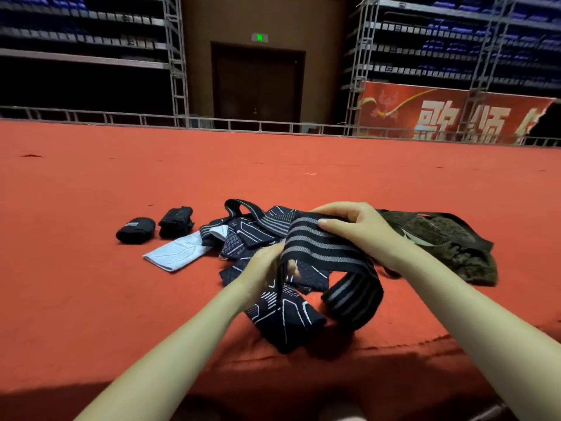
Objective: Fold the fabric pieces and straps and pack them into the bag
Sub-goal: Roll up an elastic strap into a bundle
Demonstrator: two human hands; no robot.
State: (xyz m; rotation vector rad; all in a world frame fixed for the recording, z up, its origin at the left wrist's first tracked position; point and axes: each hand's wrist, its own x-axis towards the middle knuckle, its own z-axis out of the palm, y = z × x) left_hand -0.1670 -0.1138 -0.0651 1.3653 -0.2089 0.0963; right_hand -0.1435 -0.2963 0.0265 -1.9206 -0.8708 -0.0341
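A long dark strap with grey stripes is held up between both hands over a pile of navy patterned fabric pieces. My right hand grips the strap's upper end, thumb on top. My left hand pinches it lower down, fingers blurred. The strap's free end loops down onto the red surface at the right. A dark olive bag lies open just right of the pile. A pale blue fabric piece lies flat at the pile's left. Two rolled black pieces stand further left.
Everything lies on a wide red carpeted surface, whose front edge runs close below the pile. A low metal railing borders its far side, with truss towers, a dark door and a red banner beyond.
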